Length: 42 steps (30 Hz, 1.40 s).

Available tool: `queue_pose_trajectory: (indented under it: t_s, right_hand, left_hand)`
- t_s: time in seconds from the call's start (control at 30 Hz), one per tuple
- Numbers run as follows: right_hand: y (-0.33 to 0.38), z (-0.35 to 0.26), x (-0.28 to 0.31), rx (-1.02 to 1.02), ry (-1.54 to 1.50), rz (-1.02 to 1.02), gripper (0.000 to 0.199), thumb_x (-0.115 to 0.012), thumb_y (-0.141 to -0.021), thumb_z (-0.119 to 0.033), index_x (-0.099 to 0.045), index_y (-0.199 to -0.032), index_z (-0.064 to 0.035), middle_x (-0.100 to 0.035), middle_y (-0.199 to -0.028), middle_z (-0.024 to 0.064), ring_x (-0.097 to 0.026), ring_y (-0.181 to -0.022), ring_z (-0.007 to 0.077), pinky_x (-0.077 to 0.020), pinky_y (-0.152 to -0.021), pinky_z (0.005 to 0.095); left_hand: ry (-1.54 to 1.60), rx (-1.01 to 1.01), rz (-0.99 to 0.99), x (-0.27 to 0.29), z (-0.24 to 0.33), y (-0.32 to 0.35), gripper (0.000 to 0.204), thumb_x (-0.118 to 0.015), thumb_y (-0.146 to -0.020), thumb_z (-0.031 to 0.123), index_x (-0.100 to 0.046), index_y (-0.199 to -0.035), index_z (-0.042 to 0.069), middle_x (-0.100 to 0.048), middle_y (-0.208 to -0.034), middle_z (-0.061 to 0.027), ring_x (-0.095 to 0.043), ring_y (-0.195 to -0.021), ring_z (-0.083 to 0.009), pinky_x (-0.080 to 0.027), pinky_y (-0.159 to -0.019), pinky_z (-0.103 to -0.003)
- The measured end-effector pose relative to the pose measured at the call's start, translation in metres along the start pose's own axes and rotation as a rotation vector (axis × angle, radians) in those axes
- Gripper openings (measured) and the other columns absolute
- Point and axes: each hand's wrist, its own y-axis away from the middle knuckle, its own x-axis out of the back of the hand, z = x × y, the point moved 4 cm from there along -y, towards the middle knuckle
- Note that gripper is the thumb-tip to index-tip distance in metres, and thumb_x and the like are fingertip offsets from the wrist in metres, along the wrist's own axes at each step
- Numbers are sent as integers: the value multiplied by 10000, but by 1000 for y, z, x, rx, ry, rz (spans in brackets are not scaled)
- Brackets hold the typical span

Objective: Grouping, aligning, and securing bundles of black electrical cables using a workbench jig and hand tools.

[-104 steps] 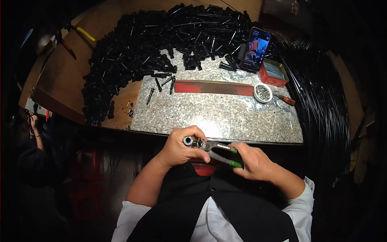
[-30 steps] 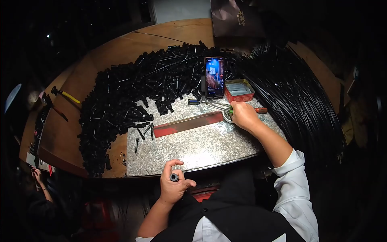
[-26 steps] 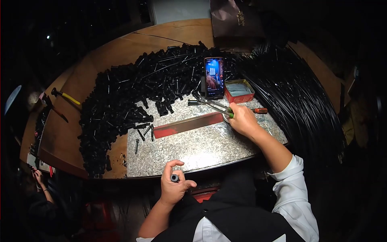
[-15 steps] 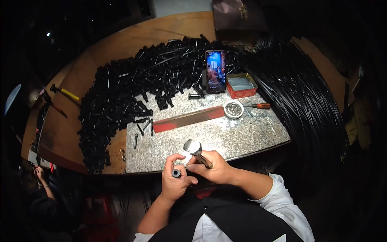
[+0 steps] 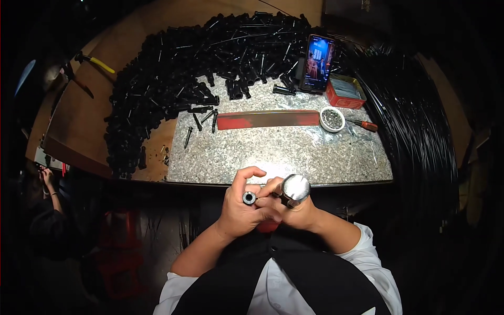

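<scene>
My left hand (image 5: pixel 233 210) is closed around a black tube (image 5: pixel 249 198), its round hollow end facing up and its index finger curled above it. Close beside it on the right, my right hand (image 5: pixel 303 212) grips a hammer (image 5: pixel 295 188). The hammer's polished round metal face is turned upward and hides most of its handle. The fingertips of both hands meet between the two tools, where any small part is too small to make out. Both hands are in front of the near edge of a speckled stone slab (image 5: pixel 236 157).
On the slab lie a worn red bar (image 5: pixel 268 121), a white bowl (image 5: pixel 332 119) of small metal bits and a screwdriver (image 5: pixel 367 125). Behind stand a phone (image 5: pixel 317 63) and a red tin (image 5: pixel 345 94). Black tubular parts (image 5: pixel 173 63) heap leftward; black rods (image 5: pixel 415 115) spread rightward. Another person's hand (image 5: pixel 48 178) shows far left.
The view has shifted, so the table sits higher. My right hand has turned the hammer so its round face points up, and has moved right of the tube. My left hand still holds the tube.
</scene>
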Motion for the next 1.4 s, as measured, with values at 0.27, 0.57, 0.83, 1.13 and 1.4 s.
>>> queue_pose_trajectory:
  t_s: [0.27, 0.57, 0.83, 1.13, 1.4]
  right_hand:
    - [2, 3, 0, 51, 2, 83, 47, -589, -889, 2, -573, -929, -16, -641, -799, 82, -601, -691, 107, -477, -594, 247]
    - [-4, -7, 6, -106, -160, 186, 168, -600, -916, -165, -594, -907, 3, -603, -785, 17, -535, -753, 57, -445, -681, 230]
    - [-5, 0, 6, -135, -206, 219, 146, -606, -912, -161, -603, -902, -16, -557, -748, -18, -484, -709, 43, -414, -638, 225]
    - [-7, -3, 7, -157, -198, 234, 135, -593, -911, -160, -584, -893, -27, -518, -719, -31, -457, -685, 41, -394, -609, 228]
    - [-10, -5, 1, -101, -112, 205, 102, -562, -891, -112, -570, -890, -11, -555, -734, 13, -496, -700, 70, -432, -638, 255]
  left_hand:
    - [89, 161, -3, -1, -5, 5, 745, -879, -623, 131, -385, -1172, 38, -678, -775, -92, -630, -744, -100, -483, -666, -224]
    - [-57, -89, 71, 3, 0, 9, 752, -817, -575, 462, -501, -1112, 42, -338, -529, 70, -320, -504, -18, -246, -476, -187]
    - [-108, -45, 47, 6, 3, 13, 807, -763, -647, 516, -504, -1166, -44, -391, -582, 76, -397, -551, -23, -312, -530, -183]
    - [-47, -5, 42, 3, 2, 15, 832, -771, -643, 509, -472, -1185, -47, -396, -578, 75, -402, -538, -25, -309, -516, -181]
    - [36, 9, 88, 7, -2, 13, 883, -785, -635, 494, -365, -1237, 3, -409, -567, 73, -386, -532, -10, -281, -508, -164]
